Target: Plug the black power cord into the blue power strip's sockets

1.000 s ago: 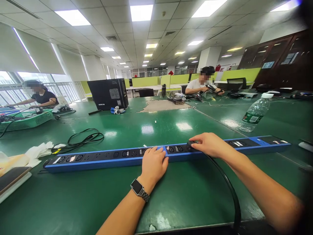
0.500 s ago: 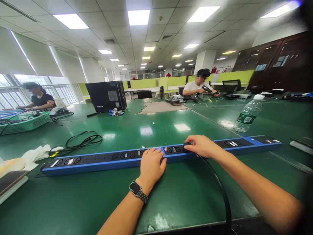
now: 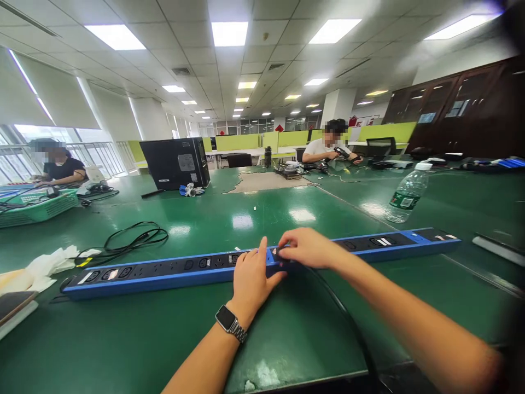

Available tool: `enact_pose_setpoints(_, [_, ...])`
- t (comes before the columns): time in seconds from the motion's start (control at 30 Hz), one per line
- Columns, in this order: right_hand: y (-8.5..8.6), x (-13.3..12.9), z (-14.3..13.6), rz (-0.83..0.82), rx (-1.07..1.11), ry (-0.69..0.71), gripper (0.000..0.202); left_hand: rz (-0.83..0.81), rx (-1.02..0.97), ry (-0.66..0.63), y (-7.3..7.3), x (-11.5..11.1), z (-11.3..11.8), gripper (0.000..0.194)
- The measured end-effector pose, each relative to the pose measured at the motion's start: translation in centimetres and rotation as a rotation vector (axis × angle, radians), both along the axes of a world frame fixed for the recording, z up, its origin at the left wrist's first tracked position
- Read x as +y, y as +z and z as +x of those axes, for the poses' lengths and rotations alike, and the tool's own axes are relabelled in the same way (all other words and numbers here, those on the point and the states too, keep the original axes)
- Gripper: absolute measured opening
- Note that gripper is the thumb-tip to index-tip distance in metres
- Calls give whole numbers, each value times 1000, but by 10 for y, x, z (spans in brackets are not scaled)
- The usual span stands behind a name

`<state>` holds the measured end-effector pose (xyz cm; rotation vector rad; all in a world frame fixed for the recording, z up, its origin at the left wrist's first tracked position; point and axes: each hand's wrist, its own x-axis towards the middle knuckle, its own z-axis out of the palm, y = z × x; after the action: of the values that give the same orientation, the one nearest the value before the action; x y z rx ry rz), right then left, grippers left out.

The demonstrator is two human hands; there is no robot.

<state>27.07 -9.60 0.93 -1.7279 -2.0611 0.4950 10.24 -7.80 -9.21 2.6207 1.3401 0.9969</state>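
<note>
A long blue power strip (image 3: 164,282) with a black socket face lies across the green table. My left hand (image 3: 251,276), a watch on its wrist, rests on the strip near its middle, index finger raised and thumb spread. Just right of it, my right hand (image 3: 307,249) has its fingers closed over the sockets, at the end of a black cable (image 3: 340,306). The plug is mostly hidden by the fingers. From there the cable runs down past the table's front edge.
A plastic bottle (image 3: 406,194) stands behind the strip's right part. Coiled black cable (image 3: 143,235) and white tissue (image 3: 49,265) lie at left, near a green basket (image 3: 57,205). Farther back are a black computer case (image 3: 174,164) and two people, one holding a dark tool.
My right hand has moved left along the strip with the cable, closer to my left hand. My left index finger has lifted and the thumb has spread. The view has shifted slightly.
</note>
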Motion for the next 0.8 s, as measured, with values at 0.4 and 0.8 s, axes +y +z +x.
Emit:
enact_pose_setpoints(0.4, [-85,23,-1,457,309,-230,25,-63,-68,102,7,3,-4,14])
enact_pose_setpoints(0.8, [-118,6,-25,640,-137,-12,31,-175,-424,232,16,34,-65,32])
